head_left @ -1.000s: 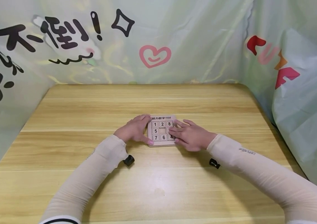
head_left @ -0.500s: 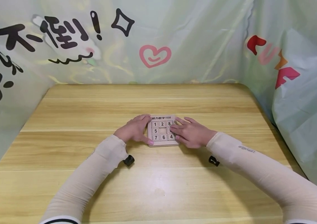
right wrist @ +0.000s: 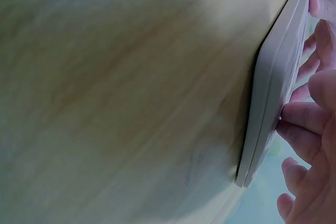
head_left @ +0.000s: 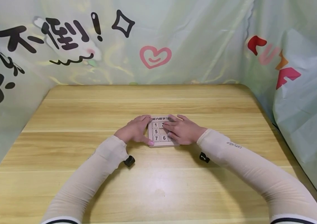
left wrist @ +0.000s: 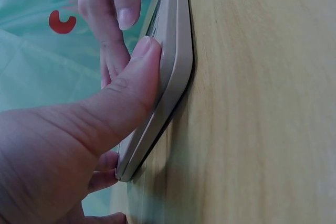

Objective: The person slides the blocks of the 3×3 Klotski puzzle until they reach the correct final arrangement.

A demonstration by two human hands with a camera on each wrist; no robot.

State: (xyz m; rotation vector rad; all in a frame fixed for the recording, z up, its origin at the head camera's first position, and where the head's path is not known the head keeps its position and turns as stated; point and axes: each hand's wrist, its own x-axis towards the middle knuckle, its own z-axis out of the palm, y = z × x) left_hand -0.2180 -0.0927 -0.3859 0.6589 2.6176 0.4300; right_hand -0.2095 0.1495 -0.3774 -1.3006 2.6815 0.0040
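Lying flat, the pale board point(head_left: 162, 144) bears black-numbered tiles point(head_left: 156, 138).

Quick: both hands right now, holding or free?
Left hand: holding the number puzzle by its left side.
Right hand: open, touching the number puzzle's top.

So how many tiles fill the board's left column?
3: tile 1 on top, tile 5 mid-column, tile 7 at the bottom. None hidden; the right hand covers tiles farther right.

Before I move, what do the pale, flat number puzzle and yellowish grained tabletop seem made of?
Pale, flat number puzzle: probably matte plastic, given its smooth, seamed edge. Yellowish grained tabletop: wood or laminate, can't tell which; satin, with a soft reflection.
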